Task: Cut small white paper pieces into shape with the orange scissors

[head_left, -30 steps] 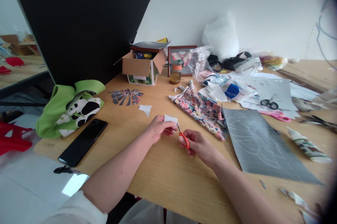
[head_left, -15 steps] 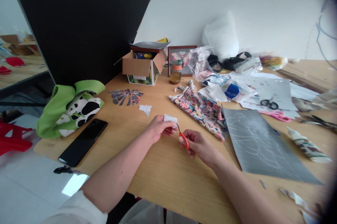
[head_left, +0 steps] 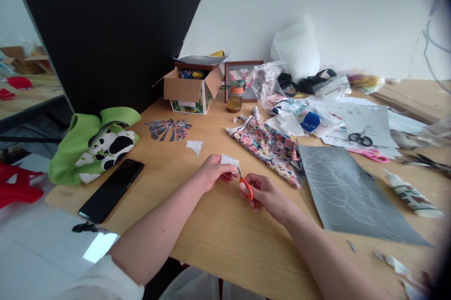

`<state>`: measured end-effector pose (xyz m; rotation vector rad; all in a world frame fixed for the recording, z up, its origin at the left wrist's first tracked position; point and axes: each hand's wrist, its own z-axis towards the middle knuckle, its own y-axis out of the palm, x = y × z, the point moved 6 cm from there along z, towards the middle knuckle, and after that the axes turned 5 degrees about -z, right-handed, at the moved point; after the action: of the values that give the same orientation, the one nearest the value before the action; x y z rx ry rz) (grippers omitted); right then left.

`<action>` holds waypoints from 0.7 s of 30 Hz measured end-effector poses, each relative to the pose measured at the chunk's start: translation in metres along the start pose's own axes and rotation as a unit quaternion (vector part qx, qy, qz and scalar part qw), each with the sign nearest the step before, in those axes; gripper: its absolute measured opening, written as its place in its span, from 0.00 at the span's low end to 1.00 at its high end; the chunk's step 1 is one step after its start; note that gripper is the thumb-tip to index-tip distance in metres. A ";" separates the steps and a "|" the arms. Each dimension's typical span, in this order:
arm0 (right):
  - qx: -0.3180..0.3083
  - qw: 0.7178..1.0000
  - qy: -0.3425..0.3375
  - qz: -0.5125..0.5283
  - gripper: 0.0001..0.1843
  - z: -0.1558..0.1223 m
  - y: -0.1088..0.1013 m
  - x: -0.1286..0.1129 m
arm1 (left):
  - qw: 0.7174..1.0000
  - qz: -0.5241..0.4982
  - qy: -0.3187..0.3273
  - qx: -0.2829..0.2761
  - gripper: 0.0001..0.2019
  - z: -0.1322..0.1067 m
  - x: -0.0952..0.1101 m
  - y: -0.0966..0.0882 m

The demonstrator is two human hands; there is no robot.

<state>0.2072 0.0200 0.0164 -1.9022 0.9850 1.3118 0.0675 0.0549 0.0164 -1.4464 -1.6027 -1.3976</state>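
Pinched in my left hand is a small white piece, either paper or cloth; I cannot tell which. My right hand grips small scissors with orange handles, their blades touching the right edge of the white piece. Both hands are just above the table, close together. Another white scrap lies beyond my left hand. Farther left is a fan-shaped patchwork piece in grey and floral pattern. Floral fabric lies folded beyond my right hand.
Grey paper with white line drawings, a glue bottle, pink scissors and black-handled scissors lie to the right. A phone and green panda bag are left. Behind stand a cardboard box and a jar.
The white piece and my left fingers have shifted very slightly to the right. The scissors stay at its edge, and the things on the table have not moved.
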 end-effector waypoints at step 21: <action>-0.011 1.000 -0.015 0.011 0.28 -0.004 0.003 -0.006 | 1.000 0.004 -0.004 0.006 0.06 -0.002 0.002 0.001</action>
<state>0.2049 0.0166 0.0230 -1.8872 0.9819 1.3648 0.0676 0.0540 0.0192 -1.4524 -1.6058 -1.3761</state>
